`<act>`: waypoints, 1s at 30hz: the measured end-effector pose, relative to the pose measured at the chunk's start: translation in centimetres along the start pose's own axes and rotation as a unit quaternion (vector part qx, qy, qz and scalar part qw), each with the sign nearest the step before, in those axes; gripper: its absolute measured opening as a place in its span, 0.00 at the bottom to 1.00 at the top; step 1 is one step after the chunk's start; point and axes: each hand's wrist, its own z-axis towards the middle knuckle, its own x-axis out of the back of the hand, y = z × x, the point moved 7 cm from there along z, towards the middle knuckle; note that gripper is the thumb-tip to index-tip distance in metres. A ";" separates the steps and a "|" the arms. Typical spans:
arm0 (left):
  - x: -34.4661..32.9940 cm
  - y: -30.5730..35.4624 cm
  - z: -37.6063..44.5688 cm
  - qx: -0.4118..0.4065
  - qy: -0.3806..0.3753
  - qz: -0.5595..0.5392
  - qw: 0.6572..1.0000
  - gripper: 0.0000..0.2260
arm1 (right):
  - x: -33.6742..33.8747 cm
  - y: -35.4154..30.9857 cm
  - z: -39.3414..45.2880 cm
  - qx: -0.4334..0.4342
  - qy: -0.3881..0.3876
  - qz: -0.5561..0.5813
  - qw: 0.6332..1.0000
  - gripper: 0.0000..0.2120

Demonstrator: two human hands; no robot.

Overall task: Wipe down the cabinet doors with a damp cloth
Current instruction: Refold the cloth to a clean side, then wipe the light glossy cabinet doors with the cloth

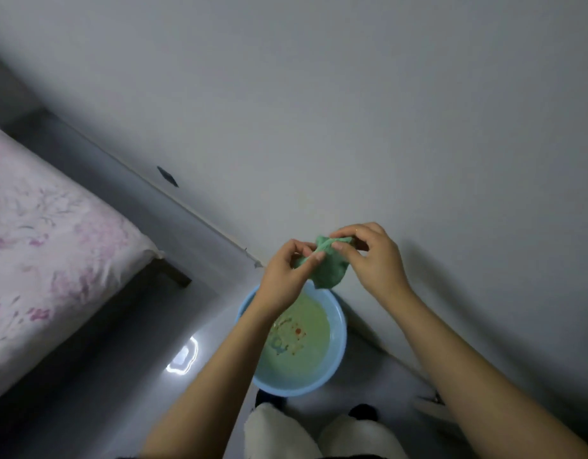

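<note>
- Head view: the left hand (287, 276) pinches the lower left edge of a green cloth (325, 268) between thumb and fingertips, and the right hand (372, 256) pinches its upper edge, fingers curled over the fabric.
- Between the two hands the cloth is bunched, with a loose fold hanging down below them.
- It is held in the air above the far rim of a blue basin (340, 329) that stands on the floor.
- Inside the basin lies pale, yellowish-green water, with a blurred printed pattern showing at the bottom.
- Just beyond the hands rises a plain pale cabinet door (352, 111), which fills most of the upper frame; whether the cloth touches it cannot be told.
- Both bare forearms reach in from the bottom edge, and the person's light trousers (279, 432) and dark shoes show just below the basin.
- At the left stands a bed (47, 240) with a pink flowered cover, well apart from the basin.
</note>
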 end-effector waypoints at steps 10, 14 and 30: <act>-5.3 12.8 -0.8 -0.071 -0.346 0.058 0.934 0.14 | 11.4 -9.6 -3.1 0.065 0.129 0.015 0.989 0.18; -6.8 16.0 -0.1 -0.192 -0.367 0.157 0.897 0.07 | 14.2 -10.5 -6.1 0.033 0.207 -0.006 0.978 0.17; -20.1 20.5 -15.4 -0.174 -0.622 0.064 0.761 0.14 | 23.2 -12.3 -27.7 -0.068 0.521 0.032 0.850 0.14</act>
